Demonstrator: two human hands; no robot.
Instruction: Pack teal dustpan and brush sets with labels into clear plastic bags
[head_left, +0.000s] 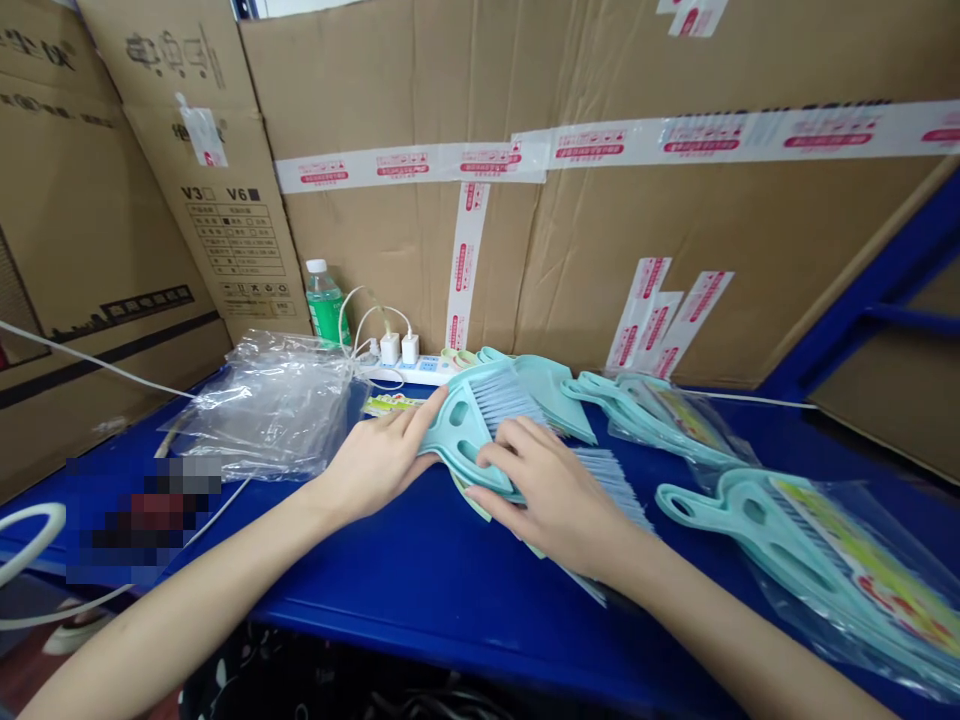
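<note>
A light-turquoise hand brush with pale blue bristles is held tilted just above the blue table. My left hand is closed round its handle end, thumb below and fingers on top. At the lower edge of the brush head, my right hand is closed with bent fingers. Another set of pale bristles lies beyond my right wrist, its body mostly hidden. Under the held brush shows a strip of pale green, too covered to name. A turquoise dustpan lies just behind the brush.
Bagged turquoise brush-and-dustpan sets lie at the right. Clear plastic bags are stacked at the left. A power strip with white chargers and a green-labelled bottle stand by the cardboard wall. Cables cross the blue table.
</note>
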